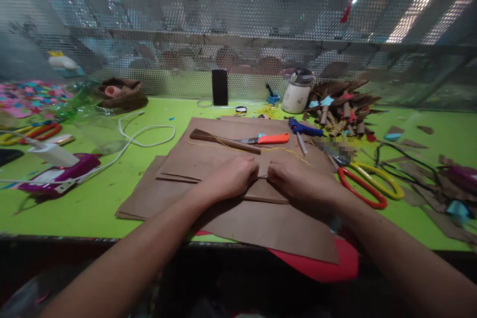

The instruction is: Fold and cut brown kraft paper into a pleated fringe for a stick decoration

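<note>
My left hand (231, 177) and my right hand (294, 182) rest close together on a stack of brown paper sheets (179, 194). Both have their fingers curled and pinch a small folded piece of brown paper (263, 177) between them. Just beyond the hands lie a small brown paper broom with yellow string (223, 141) and an orange-handled utility knife (269, 139).
On the green table (93, 208) are red and yellow scissors (368, 184), a blue glue gun (302, 130), a pile of finished paper brooms (343, 104), a white bottle (297, 92), a black box (219, 87), a white cable (149, 134), a purple device (63, 171) and red paper (328, 263).
</note>
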`<state>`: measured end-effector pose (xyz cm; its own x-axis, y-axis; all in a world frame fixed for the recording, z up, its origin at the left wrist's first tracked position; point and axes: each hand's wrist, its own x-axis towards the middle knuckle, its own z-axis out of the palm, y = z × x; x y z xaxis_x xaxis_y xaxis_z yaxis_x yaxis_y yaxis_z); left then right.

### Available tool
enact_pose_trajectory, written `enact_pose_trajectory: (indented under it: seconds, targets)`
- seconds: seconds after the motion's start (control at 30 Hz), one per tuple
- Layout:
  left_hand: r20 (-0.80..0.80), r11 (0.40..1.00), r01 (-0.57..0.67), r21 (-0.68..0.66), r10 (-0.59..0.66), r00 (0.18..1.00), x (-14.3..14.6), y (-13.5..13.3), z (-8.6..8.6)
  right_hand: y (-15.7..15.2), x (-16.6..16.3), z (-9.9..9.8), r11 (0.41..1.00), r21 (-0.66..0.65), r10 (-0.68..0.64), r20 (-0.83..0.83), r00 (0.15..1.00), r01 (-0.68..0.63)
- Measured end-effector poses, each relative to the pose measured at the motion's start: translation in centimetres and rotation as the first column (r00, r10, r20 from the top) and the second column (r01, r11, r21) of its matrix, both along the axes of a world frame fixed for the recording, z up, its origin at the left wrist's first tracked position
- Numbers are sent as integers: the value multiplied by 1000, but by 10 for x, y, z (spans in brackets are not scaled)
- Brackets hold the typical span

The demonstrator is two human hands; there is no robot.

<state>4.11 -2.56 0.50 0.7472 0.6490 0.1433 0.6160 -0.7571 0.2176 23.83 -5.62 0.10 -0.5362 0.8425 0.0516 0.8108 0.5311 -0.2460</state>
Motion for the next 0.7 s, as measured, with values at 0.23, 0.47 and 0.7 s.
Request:
enact_pose_trajectory:
  seconds: [0.23, 0.47, 0.7]
  targets:
    - [-34, 1000, 2, 1, -2, 999, -5, -2, 0, 4, 13, -1, 999, -36, 41, 36, 998, -40]
    - [-71, 998, -23, -56, 19, 997, -9, -5, 12, 2, 13, -2, 999, -12, 49, 55, 997, -48]
    - [-136, 999, -30, -28, 26, 990, -12, -15, 22, -7, 8, 0, 996, 83, 32, 100, 994, -41]
